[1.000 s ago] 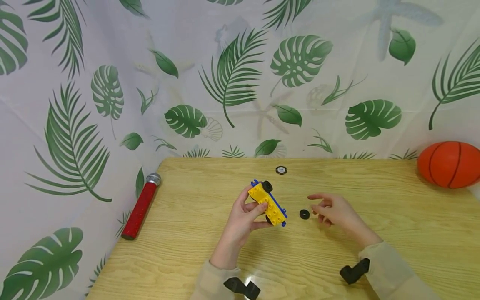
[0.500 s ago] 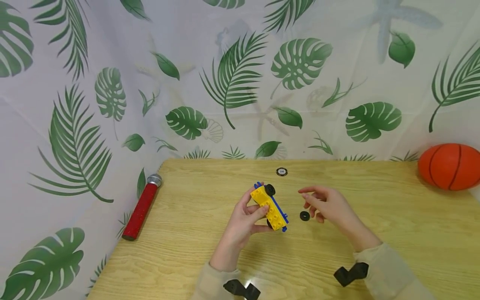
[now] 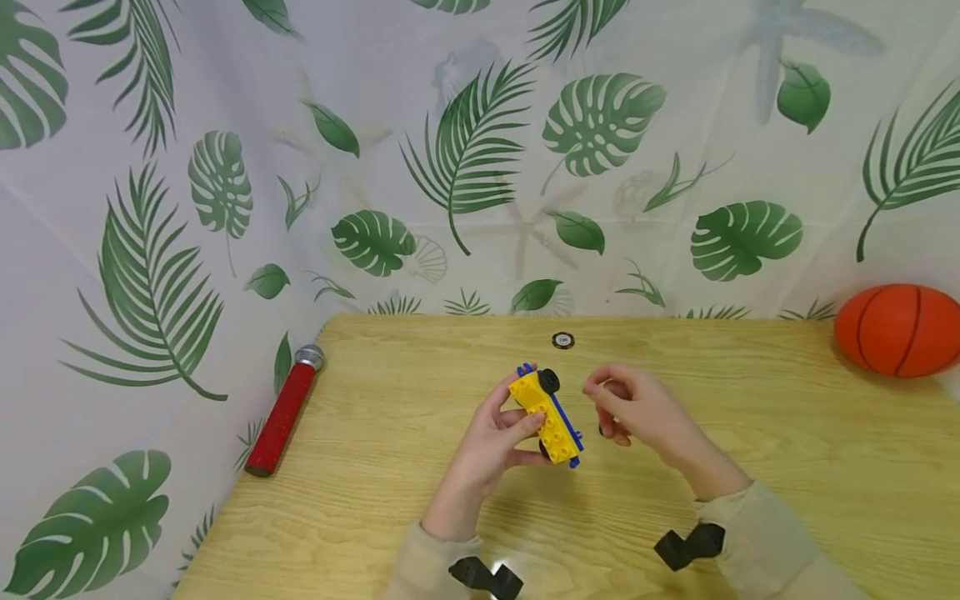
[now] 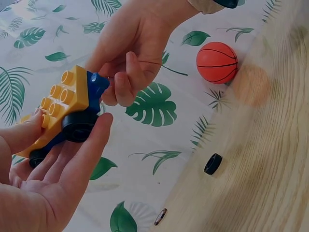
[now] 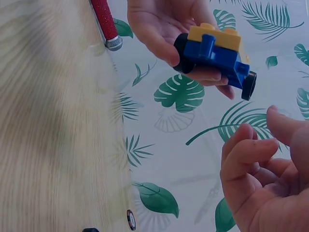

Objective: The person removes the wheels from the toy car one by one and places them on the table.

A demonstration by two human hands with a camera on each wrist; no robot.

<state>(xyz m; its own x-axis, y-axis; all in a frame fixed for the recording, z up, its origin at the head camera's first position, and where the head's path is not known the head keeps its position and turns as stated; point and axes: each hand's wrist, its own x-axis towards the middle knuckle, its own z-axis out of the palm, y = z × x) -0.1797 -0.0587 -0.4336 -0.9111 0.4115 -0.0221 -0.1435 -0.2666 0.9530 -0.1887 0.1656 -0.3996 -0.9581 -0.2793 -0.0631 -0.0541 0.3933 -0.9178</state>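
Observation:
My left hand (image 3: 480, 454) grips a yellow and blue toy car (image 3: 553, 427) above the table, its thumb on the studded yellow top. In the left wrist view, fingers support the car (image 4: 67, 99) from below, beside its black wheels. To the right of the car is my right hand (image 3: 641, 412), fingers loosely bent and holding nothing; the right wrist view shows a gap between thumb and forefinger. A loose black tyre (image 4: 213, 164) lies on the table, mostly hidden by the right hand in the head view.
A poker chip (image 3: 563, 340) lies near the back edge of the wooden table (image 3: 360, 517). At the left edge is a red microphone (image 3: 285, 412); an orange basketball (image 3: 896, 331) sits at the back right. A leaf-patterned cloth (image 3: 480, 167) hangs behind.
My right hand has moved left and slightly away from me, over the tyre and closer to the car. The left hand has shifted slightly right, still holding the car.

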